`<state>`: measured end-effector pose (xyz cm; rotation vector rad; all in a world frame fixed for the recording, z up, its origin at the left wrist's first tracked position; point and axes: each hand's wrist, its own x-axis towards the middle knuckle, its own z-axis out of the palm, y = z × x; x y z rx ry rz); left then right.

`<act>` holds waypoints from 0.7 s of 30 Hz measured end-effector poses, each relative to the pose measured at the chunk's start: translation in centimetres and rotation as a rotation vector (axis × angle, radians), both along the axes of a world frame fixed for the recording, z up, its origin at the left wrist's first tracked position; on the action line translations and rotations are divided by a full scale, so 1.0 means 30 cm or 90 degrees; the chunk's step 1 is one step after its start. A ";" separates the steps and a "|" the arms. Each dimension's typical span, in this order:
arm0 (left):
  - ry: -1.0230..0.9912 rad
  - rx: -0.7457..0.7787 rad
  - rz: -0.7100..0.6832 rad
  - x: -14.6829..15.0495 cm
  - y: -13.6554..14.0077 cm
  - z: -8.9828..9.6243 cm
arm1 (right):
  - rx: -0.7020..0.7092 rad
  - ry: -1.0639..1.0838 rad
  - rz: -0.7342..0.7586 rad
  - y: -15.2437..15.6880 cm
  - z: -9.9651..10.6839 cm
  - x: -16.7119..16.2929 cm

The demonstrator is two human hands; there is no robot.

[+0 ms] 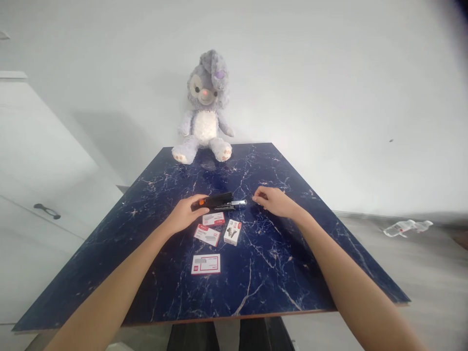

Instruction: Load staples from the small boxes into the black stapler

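My left hand (pixel 185 213) is closed around the rear end of a black stapler (pixel 218 200) with an orange part, lying on its side on the table. A silver metal piece (pixel 239 202) sticks out of the stapler's right end. Just right of it, and apart from it, my right hand (pixel 272 200) has its thumb and fingers pinched together; whatever they hold is too small to make out. Below the stapler lie a flat red-and-white packet (pixel 213 219) and a second one (pixel 207 235). Beside them is a small white box (pixel 232 232) with a dark picture.
Nearer the front edge lies another red-bordered white packet (pixel 205 264). A grey plush rabbit (pixel 205 109) sits at the far edge of the blue marbled table (pixel 285 263). To the left stands a white cabinet (pixel 40 161); clear plastic packaging (pixel 406 227) lies beyond the table's right side.
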<state>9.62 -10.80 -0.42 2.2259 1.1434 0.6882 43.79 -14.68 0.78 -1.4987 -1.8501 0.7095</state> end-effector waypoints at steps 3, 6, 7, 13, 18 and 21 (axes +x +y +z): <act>-0.024 -0.015 -0.004 -0.001 0.002 0.000 | -0.083 0.157 -0.009 0.003 -0.006 -0.017; -0.024 -0.035 -0.011 0.000 0.001 -0.002 | -0.118 0.274 -0.008 0.007 -0.021 -0.055; -0.023 -0.040 -0.015 0.001 0.000 -0.002 | -0.120 0.319 -0.010 0.008 -0.025 -0.069; -0.006 -0.019 -0.012 0.005 -0.012 0.001 | -0.131 0.510 -0.065 0.010 -0.012 -0.097; 0.016 0.002 -0.011 0.006 -0.017 0.008 | -0.118 0.478 -0.167 0.020 -0.020 -0.076; 0.020 0.008 -0.007 0.008 -0.019 0.013 | -0.148 0.547 -0.181 0.028 -0.035 -0.072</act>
